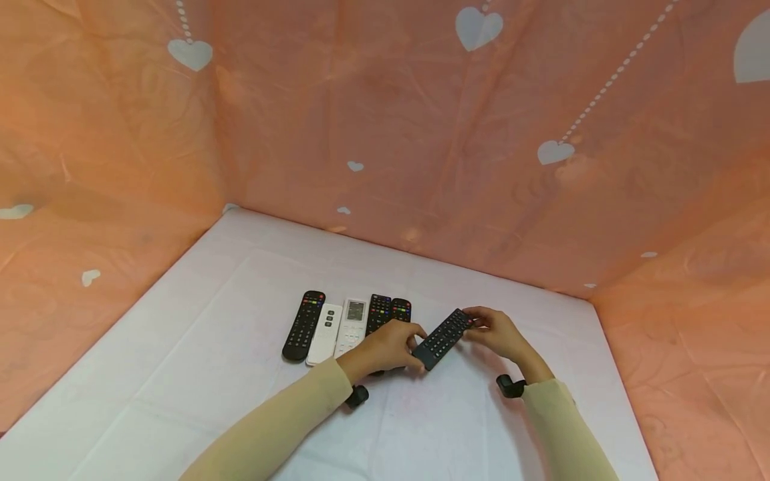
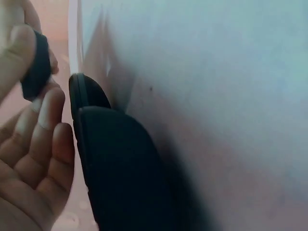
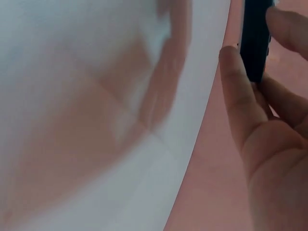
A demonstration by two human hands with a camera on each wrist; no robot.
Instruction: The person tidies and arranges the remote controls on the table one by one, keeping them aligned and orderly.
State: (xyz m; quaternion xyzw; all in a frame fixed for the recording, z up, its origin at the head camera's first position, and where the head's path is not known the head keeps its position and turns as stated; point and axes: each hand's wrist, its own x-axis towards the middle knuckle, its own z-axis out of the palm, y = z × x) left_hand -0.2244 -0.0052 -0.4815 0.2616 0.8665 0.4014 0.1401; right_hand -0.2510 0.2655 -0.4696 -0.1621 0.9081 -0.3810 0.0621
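Observation:
Both hands hold a black remote control (image 1: 444,339), slanted in the head view with its button side up. My left hand (image 1: 388,346) pinches its lower left end between thumb and fingers. At the upper right end, my right hand (image 1: 496,332) grips it with thumb and fingertips. In the right wrist view the remote (image 3: 256,38) sits between the thumb and fingers, raised off the white surface. The left wrist view shows the remote (image 2: 38,67) end-on in the fingers. Below the left hand lie two black remotes (image 1: 378,312) (image 1: 401,309), partly hidden by it.
Left of these, a white remote with a screen (image 1: 351,327), a plain white remote (image 1: 325,334) and a long black remote (image 1: 303,326) lie side by side. They rest on a white cloth-covered table (image 1: 180,374). Orange fabric walls (image 1: 391,133) with heart prints stand around it.

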